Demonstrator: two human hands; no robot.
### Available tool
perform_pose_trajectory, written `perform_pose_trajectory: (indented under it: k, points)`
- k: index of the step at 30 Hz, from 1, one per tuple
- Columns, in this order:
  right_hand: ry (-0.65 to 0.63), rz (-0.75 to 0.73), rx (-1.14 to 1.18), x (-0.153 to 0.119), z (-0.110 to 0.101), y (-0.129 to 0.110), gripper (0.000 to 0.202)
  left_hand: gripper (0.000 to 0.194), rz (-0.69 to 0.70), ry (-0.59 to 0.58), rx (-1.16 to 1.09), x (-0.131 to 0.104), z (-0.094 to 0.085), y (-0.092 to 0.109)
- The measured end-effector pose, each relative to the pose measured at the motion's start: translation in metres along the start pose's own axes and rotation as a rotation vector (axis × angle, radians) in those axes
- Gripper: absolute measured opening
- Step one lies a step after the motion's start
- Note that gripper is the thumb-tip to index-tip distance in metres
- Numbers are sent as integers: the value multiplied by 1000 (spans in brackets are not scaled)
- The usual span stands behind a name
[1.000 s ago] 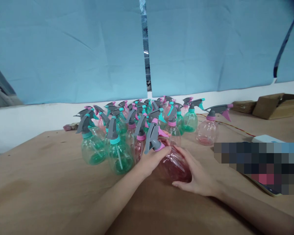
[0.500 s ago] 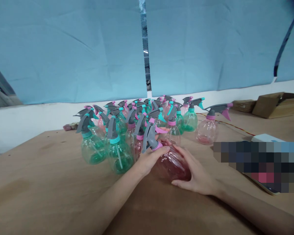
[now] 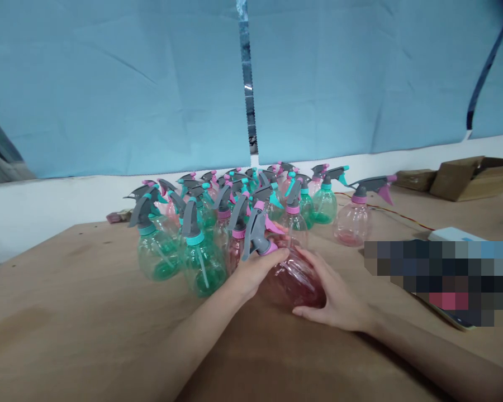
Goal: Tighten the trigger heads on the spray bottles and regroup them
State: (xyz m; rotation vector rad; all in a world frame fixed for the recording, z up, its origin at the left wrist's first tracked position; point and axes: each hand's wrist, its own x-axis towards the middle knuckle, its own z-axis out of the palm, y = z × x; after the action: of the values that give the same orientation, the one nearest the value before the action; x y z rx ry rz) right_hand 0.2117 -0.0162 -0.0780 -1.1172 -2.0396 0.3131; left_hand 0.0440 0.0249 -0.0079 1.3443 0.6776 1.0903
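Note:
A pink see-through spray bottle [image 3: 299, 279] with a grey and pink trigger head is held tilted, its head leaning to the left. Closed round its neck and upper body is my left hand [image 3: 257, 271], thumb across the shoulder just below the pink collar. My right hand [image 3: 339, 298] grips the bottle's right side and base, thumb underneath. Just left of my left hand stands an upright green spray bottle [image 3: 204, 271] with a turquoise collar. Behind the held bottle is another pink spray bottle [image 3: 295, 226], partly covered by my fingers.
Several more green and pink spray bottles crowd the wooden table [image 3: 88, 312] toward the wall. One pink spray bottle [image 3: 352, 223] stands apart on the right. Beyond it lie a thin cable [image 3: 398, 215], a white box [image 3: 455, 235], an open carton [image 3: 469, 178] and a blurred-out flat object.
The view has shifted very slightly. Both hands keep the same hold on the tilted pink bottle, and the other bottles stay where they were.

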Motion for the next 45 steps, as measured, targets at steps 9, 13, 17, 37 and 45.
perform_pose_trajectory:
  k: [9,13,17,37,45]
  points:
    - [-4,-6,5,0,-1,0,91,36,13,-20,11,-2,2,2]
    - [-10,-4,13,1,-1,0,91,45,10,-73,-35,-1,1,2]
    - [-8,-2,11,1,-1,-1,91,46,22,-79,-41,0,-1,0]
    - [15,-30,-12,-1,0,1,92,20,-78,83,43,-4,3,-1]
    - [13,-8,34,1,0,-2,91,31,1,-13,61,-3,6,3]
